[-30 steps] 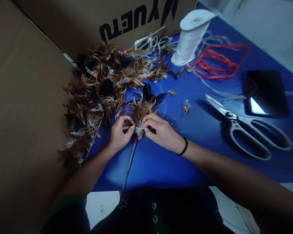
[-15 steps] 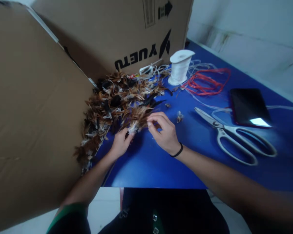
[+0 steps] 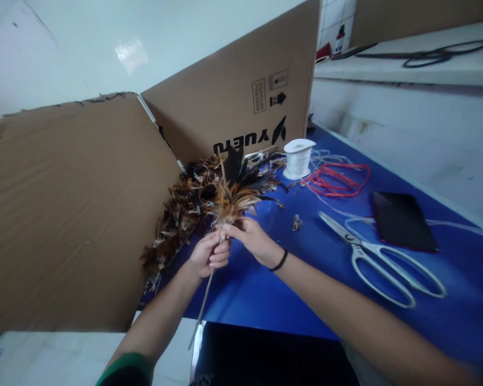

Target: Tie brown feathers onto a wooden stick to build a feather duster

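Note:
My left hand (image 3: 209, 256) is closed round a thin stick (image 3: 203, 305) whose top carries a bunch of brown and black feathers (image 3: 231, 193), held upright above the blue table (image 3: 265, 289). My right hand (image 3: 251, 240), with a black band at the wrist, pinches the base of the feather bunch just above my left hand. The stick's lower end hangs past the table's front edge. A heap of loose brown, black and white feathers (image 3: 185, 214) lies on the table behind and left of my hands.
Cardboard panels (image 3: 76, 209) stand along the left and back. On the table lie a white thread spool (image 3: 298, 159), red cord (image 3: 338, 179), large scissors (image 3: 382, 260) and a dark phone (image 3: 402, 221). A white ledge (image 3: 406, 69) runs at the right.
The feathered stick has been lifted off the table and stood upright in both hands. My view has tilted up, showing the wall and the tops of the cardboard.

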### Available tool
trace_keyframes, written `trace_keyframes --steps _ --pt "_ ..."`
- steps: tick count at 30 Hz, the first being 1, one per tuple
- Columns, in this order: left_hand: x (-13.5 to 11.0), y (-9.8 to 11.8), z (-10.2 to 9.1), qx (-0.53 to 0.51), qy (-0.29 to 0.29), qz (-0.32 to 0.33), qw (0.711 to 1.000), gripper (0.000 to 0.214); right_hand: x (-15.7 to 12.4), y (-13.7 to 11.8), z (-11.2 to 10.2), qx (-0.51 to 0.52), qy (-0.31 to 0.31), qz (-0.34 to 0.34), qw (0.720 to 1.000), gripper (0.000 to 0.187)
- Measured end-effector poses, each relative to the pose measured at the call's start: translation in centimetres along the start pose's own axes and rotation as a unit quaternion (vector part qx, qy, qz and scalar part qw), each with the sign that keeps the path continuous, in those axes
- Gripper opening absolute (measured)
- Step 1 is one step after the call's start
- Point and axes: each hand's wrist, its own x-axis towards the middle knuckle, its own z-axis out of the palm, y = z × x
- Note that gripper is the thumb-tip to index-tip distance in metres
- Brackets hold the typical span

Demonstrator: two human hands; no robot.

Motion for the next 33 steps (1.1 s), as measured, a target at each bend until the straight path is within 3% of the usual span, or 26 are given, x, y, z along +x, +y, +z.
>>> trace_keyframes --steps 3,6,10,16,24,29,33 --pt "0.8 -0.8 -0.1 0.033 -0.001 -0.009 0.999 0.029 0.4 -0.4 -0.2 0.039 -0.001 0.036 0.999 0.030" --pt "1.6 -1.1 -0.1 0.092 0.045 0.042 0.994 0.040 0.5 -0.3 -0.3 0.024 0.042 0.058 0.997 0.031" --pt "2.1 -1.1 -0.1 0.152 0.089 0.092 0.980 0.037 0.8 0.2 -0.3 -0.012 0.097 0.056 0.994 0.029" --pt "2.3 -0.4 -0.6 0.136 0.109 0.064 0.983 0.036 2.2 1.0 0.1 -0.058 0.123 0.054 0.989 0.024" --pt "2.5 0.0 -1.4 0.116 0.158 0.081 0.977 0.039 4.2 2.2 0.9 -0.069 0.131 0.080 0.986 0.029" --pt "2.9 0.6 -1.9 0.086 0.105 0.016 0.991 0.036 4.4 2.3 0.7 -0.036 0.105 0.125 0.986 0.032" --pt "3.6 0.8 -2.2 0.057 0.064 0.003 0.996 0.037 4.7 2.0 -0.7 -0.111 0.054 0.088 0.988 0.034"
